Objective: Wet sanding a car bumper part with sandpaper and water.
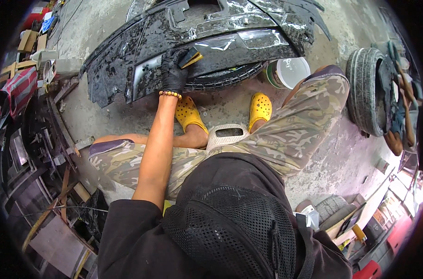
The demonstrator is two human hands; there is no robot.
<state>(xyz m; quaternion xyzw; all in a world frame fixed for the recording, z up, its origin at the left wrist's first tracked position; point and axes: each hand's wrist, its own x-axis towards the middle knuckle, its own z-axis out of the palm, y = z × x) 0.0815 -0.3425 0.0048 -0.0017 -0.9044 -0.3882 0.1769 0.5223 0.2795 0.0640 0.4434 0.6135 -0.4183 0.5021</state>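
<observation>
My left hand (172, 70), in a black glove with a beaded bracelet at the wrist, lies on a black car bumper (151, 39). Its fingers grip a small flat black-and-gold pad (191, 57) that looks like a sanding pad. Wet patches and dark flecks cover the bumper's scuffed surface. Beside the hand is a pale, shiny recess (145, 74) in the panel. A tire (225, 80) lies beneath the bumper's near edge. My right hand is outside the picture.
A white bucket (293, 72) stands by my right knee. My feet, in yellow clogs (260, 107), flank a pale plastic stool (227, 135). At right, a person (406, 111) is beside an upright tire (365, 90). Scrap pieces and wood (58, 125) crowd the left.
</observation>
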